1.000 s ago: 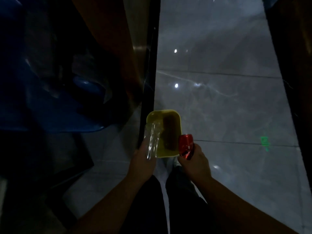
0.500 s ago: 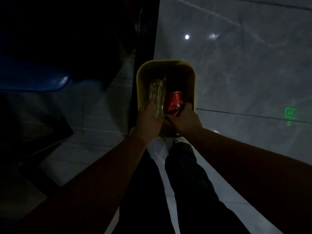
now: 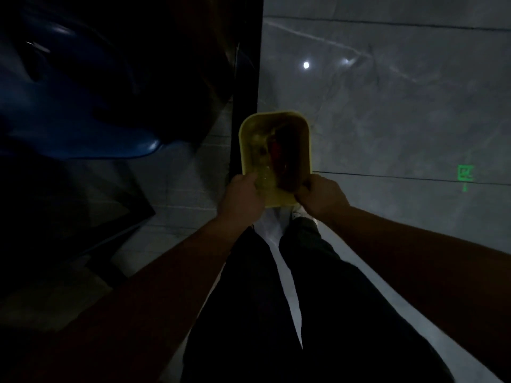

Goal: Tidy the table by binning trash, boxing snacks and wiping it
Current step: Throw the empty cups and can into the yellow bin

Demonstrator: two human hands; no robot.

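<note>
A yellow bin [image 3: 309,139] stands on the floor just ahead of my feet. A clear plastic bottle [image 3: 261,167] leans inside it on the left, and a red can [image 3: 276,149] lies deeper in beside it. My left hand [image 3: 242,196] is at the bin's near left rim, fingertips against the bottle's near end; the dim light hides whether they still grip it. My right hand [image 3: 322,196] hovers at the near right rim, fingers loosely curled and holding nothing, apart from the can.
A blue plastic chair [image 3: 83,111] stands at the left, with dark furniture legs [image 3: 246,78] beside the bin. Grey glossy floor tiles [image 3: 387,120] spread to the right. My dark-trousered legs [image 3: 249,299] fill the lower middle.
Both hands lowered the bottle and the can into the bin. The can has left my right hand and lies deeper in the bin; the bottle has sunk lower.
</note>
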